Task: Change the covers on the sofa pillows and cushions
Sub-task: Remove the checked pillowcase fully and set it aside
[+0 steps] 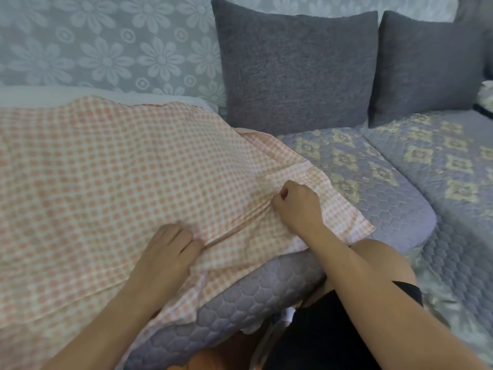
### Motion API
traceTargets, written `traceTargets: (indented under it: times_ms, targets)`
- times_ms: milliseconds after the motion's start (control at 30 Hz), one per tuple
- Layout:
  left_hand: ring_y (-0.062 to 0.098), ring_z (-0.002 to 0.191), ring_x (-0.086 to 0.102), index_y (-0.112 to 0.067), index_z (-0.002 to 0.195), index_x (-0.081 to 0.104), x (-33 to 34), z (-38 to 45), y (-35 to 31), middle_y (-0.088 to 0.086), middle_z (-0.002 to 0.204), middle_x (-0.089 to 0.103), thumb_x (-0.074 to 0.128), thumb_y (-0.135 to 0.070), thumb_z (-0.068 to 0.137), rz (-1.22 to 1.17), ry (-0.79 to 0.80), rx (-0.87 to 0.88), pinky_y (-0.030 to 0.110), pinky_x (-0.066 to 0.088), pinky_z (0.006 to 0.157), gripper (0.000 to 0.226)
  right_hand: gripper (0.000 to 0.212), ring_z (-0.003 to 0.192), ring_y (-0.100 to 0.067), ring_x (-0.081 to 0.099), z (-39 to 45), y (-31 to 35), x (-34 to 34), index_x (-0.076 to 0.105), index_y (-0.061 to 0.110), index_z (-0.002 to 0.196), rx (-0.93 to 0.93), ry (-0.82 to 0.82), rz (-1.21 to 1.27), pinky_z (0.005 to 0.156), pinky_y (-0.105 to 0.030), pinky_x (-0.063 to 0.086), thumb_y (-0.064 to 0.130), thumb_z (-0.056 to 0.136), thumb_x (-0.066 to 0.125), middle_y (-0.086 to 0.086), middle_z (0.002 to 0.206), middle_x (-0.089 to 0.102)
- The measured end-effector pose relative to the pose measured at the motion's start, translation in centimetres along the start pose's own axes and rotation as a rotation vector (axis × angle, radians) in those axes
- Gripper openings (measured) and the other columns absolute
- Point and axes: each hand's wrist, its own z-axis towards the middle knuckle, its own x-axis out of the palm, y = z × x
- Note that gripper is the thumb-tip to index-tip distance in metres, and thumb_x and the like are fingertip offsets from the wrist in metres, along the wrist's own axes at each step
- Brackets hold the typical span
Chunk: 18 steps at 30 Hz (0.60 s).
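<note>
Peach-and-white checked cotton cover (112,169), spread over a large cushion on the quilted lilac sofa seat (373,182), its open hemmed end trailing just past the right-hand fingers. Right hand (296,206) curled tight, thumb and fingers pinching a pleat of the checked cloth; a taut ridge running from that pinch down to the left hand (170,249). Left hand laid on the cover, fingers together and fairly straight, tips pressing the cloth at the ridge's near end; whether anything is caught beneath them, impossible to tell.

Judged as closing or straightening the cover's opening. To do it well: keep the left palm pinning the cloth, draw the right pinch steadily along the seam rather than upward, smooth slack toward the hem beyond the right knuckles, avoid bunching under the left fingertips.

Count: one checked cover; two hands. Beyond the fingers, two dark grey fuzzy square pillows (296,65) leaning upright against the backrest, apparently in their old covers. Two quilted lilac seat pads with yellow diamond motifs to the right of the right hand. Pale blue flower-patterned fabric (106,44) behind.
</note>
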Motion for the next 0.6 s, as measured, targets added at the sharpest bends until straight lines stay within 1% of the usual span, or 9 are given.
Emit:
traceTargets:
  times_ms: [100, 200, 300, 400, 433, 467, 500, 533, 600]
  targets:
    - [0.038, 0.093, 0.060, -0.004, 0.102, 0.068, -0.5, -0.5, -0.2, 0.011, 0.097, 0.062, 0.064, -0.003, 0.077, 0.003, 0.003, -0.112, 0.047, 0.045, 0.086, 0.026, 0.019, 0.065, -0.013, 0.056, -0.1, 0.4, -0.8, 0.056, 0.016, 0.075, 0.010, 0.107, 0.258, 0.062, -0.032, 0.048, 0.020, 0.093, 0.061, 0.001, 0.070, 0.060]
    - [0.033, 0.093, 0.060, -0.005, 0.108, 0.069, -1.7, 1.8, -2.3, 0.010, 0.100, 0.062, 0.060, -0.019, 0.092, -0.017, -0.043, -0.160, 0.044, 0.045, 0.084, 0.023, 0.018, 0.063, -0.005, 0.052, -1.6, 0.1, -1.5, 0.058, 0.014, 0.077, -0.014, 0.152, 0.433, 0.062, -0.019, 0.045, 0.019, 0.094, 0.063, 0.001, 0.073, 0.062]
    - [0.027, 0.096, 0.057, -0.010, 0.116, 0.066, -1.4, 7.5, -5.5, 0.006, 0.105, 0.062, 0.063, -0.028, 0.095, -0.073, -0.043, -0.198, 0.039, 0.043, 0.084, 0.027, 0.018, 0.065, -0.004, 0.051, -2.7, -0.5, -1.4, 0.059, 0.013, 0.078, -0.035, 0.157, 0.579, 0.062, -0.019, 0.043, 0.019, 0.095, 0.063, 0.000, 0.074, 0.061]
    - [0.023, 0.096, 0.057, -0.015, 0.115, 0.064, 0.4, 12.7, -7.7, 0.001, 0.104, 0.063, 0.069, -0.032, 0.091, -0.096, -0.021, -0.295, 0.038, 0.043, 0.081, 0.030, 0.020, 0.064, -0.002, 0.051, -2.7, -1.2, -1.0, 0.058, 0.017, 0.075, -0.046, 0.202, 0.730, 0.065, -0.020, 0.042, 0.015, 0.095, 0.062, 0.006, 0.065, 0.055]
    - [0.022, 0.092, 0.059, -0.017, 0.111, 0.064, 1.0, 13.6, -8.1, -0.001, 0.099, 0.064, 0.069, -0.031, 0.090, -0.099, -0.004, -0.316, 0.038, 0.044, 0.079, 0.026, 0.021, 0.068, -0.002, 0.055, -2.6, -1.5, -1.0, 0.058, 0.016, 0.074, -0.058, 0.203, 0.752, 0.072, -0.018, 0.044, 0.012, 0.094, 0.062, 0.009, 0.064, 0.054]
    - [0.022, 0.088, 0.060, -0.019, 0.106, 0.065, 1.5, 14.2, -8.2, -0.004, 0.093, 0.064, 0.068, -0.027, 0.089, -0.104, 0.008, -0.323, 0.038, 0.043, 0.078, 0.019, 0.021, 0.075, -0.003, 0.060, -2.5, -1.8, -1.0, 0.058, 0.014, 0.074, -0.079, 0.183, 0.758, 0.083, -0.016, 0.045, 0.009, 0.093, 0.062, 0.012, 0.064, 0.053]
    - [0.021, 0.084, 0.061, -0.019, 0.101, 0.066, 1.8, 14.4, -8.2, -0.005, 0.088, 0.064, 0.066, -0.023, 0.091, -0.109, 0.010, -0.316, 0.038, 0.043, 0.078, 0.011, 0.021, 0.089, -0.007, 0.063, -2.4, -2.1, -1.1, 0.057, 0.010, 0.072, -0.104, 0.152, 0.753, 0.095, -0.012, 0.040, 0.008, 0.093, 0.062, 0.014, 0.066, 0.053]
    - [0.021, 0.079, 0.061, -0.019, 0.097, 0.067, 2.0, 14.5, -8.0, -0.005, 0.084, 0.062, 0.064, -0.021, 0.093, -0.110, 0.000, -0.298, 0.038, 0.043, 0.076, 0.005, 0.021, 0.104, -0.011, 0.061, -2.2, -2.4, -1.1, 0.057, 0.007, 0.072, -0.122, 0.125, 0.745, 0.098, -0.005, 0.033, 0.006, 0.092, 0.062, 0.014, 0.071, 0.056]
    - [0.019, 0.069, 0.056, -0.017, 0.093, 0.067, 2.0, 14.4, -7.8, -0.004, 0.077, 0.058, 0.058, -0.023, 0.099, -0.101, -0.030, -0.237, 0.037, 0.043, 0.070, 0.013, 0.021, 0.126, -0.005, 0.048, -2.0, -3.0, -1.0, 0.055, 0.004, 0.073, -0.128, 0.099, 0.734, 0.090, 0.002, 0.029, 0.007, 0.093, 0.061, 0.006, 0.091, 0.062]
